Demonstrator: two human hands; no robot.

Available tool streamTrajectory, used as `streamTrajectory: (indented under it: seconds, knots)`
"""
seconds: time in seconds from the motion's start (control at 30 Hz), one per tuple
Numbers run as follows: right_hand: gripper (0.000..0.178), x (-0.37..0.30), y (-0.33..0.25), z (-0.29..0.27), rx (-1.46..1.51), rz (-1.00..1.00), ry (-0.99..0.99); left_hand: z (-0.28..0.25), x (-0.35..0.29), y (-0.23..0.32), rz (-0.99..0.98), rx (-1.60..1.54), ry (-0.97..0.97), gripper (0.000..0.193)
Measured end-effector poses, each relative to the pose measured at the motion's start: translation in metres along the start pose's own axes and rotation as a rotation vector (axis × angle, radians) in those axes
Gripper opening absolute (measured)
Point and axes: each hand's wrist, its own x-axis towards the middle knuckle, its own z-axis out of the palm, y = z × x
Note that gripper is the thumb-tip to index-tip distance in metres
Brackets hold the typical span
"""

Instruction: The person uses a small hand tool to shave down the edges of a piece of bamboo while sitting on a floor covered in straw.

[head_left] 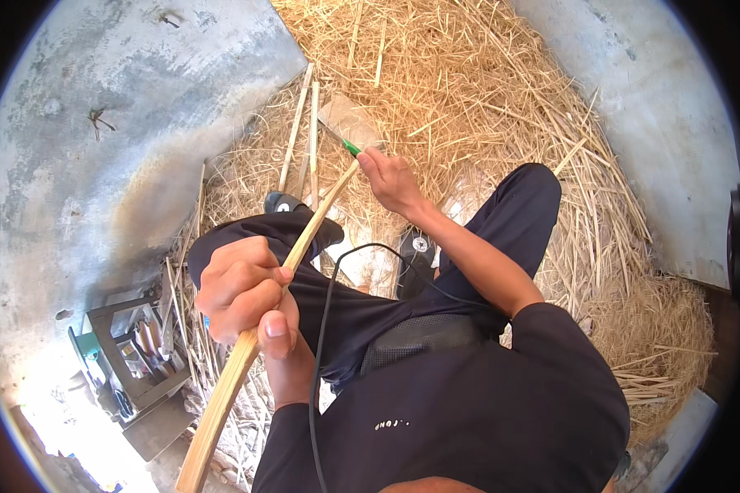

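A long, pale strip of split bamboo or wood [222, 397] runs diagonally from the lower left up toward the middle. My left hand [247, 289] is closed around it at about mid-length, thumb toward me. At the strip's far end, my right hand [393, 182] grips a knife [351, 148] by its green handle. The narrow blade points up and left, away from me. It lies just beyond the strip's tip; whether the two touch, I cannot tell.
Straw-like shavings [452, 90] cover the floor. More strips [313, 135] lean by the left wall [181, 107]. A wooden frame [152, 393] with tools stands at lower left. A black cable [327, 304] loops over my lap, between my bent legs. Another wall [649, 123] stands right.
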Motion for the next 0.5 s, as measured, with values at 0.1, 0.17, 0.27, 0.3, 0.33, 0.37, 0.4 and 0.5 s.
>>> streamTrajectory:
  seconds: [0.1, 0.17, 0.27, 0.3, 0.33, 0.37, 0.4, 0.5]
  knots:
    - [0.042, -0.016, 0.035, 0.017, -0.432, -0.022, -0.157, -0.001, 0.009, 0.002, 0.042, -0.016, -0.051, 0.035]
    - [0.043, -0.031, 0.153, 0.016, -0.64, 0.242, -0.257, 0.014, 0.01, 0.001, 0.055, -0.091, -0.077, 0.035]
    - [0.047, -0.028, 0.182, 0.007, -0.657, 0.145, -0.119, 0.015, 0.014, -0.003, 0.091, -0.149, -0.138, 0.038]
    - [0.048, -0.009, 0.137, 0.008, -0.449, 0.337, -0.244, 0.009, 0.006, 0.002, 0.057, -0.115, -0.11, 0.039]
    - [0.05, 0.01, 0.084, 0.003, -0.276, 0.545, -0.337, 0.004, 0.005, 0.008, 0.031, -0.089, -0.087, 0.039]
    - [0.052, 0.019, 0.061, -0.007, -0.196, 0.429, -0.25, 0.005, 0.008, 0.005, 0.039, -0.096, -0.067, 0.04]
    - [0.053, 0.018, 0.047, -0.01, -0.11, 0.324, -0.173, 0.005, 0.008, 0.003, 0.033, -0.074, -0.093, 0.047]
    - [0.059, -0.005, 0.01, -0.014, 0.051, 0.161, -0.075, 0.0, 0.009, -0.007, 0.064, -0.012, -0.067, 0.06]
